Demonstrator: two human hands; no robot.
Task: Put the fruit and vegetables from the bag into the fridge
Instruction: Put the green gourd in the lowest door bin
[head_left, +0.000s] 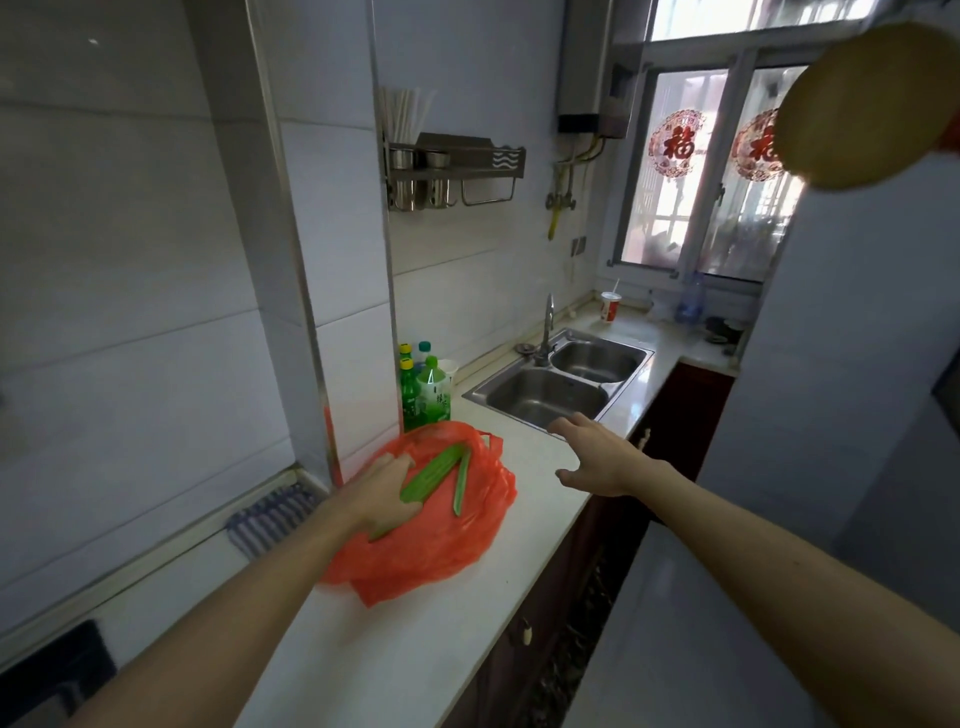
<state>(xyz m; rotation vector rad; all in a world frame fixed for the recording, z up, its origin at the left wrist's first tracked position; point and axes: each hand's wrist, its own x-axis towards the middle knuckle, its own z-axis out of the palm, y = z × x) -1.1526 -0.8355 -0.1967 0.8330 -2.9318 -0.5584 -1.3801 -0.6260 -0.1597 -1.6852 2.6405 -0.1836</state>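
An orange-red plastic bag (441, 540) lies crumpled on the white counter (415, 649) against the tiled pillar. My left hand (387, 493) rests on the bag and grips long green vegetable stalks (434, 474) that stick out toward the sink. A thinner green stalk (462, 483) lies beside them on the bag. My right hand (597, 457) hovers open, fingers spread, above the counter edge just right of the bag and in front of the sink. The fridge's white side (857, 338) stands at the right; its door is out of view.
Green drink bottles (423, 392) stand behind the bag. A double steel sink (561, 384) with a tap lies beyond. A striped cloth (272, 519) lies at the left. A round yellowish object (872, 104) hangs blurred at the top right. Dark cabinet doors (571, 597) run under the counter.
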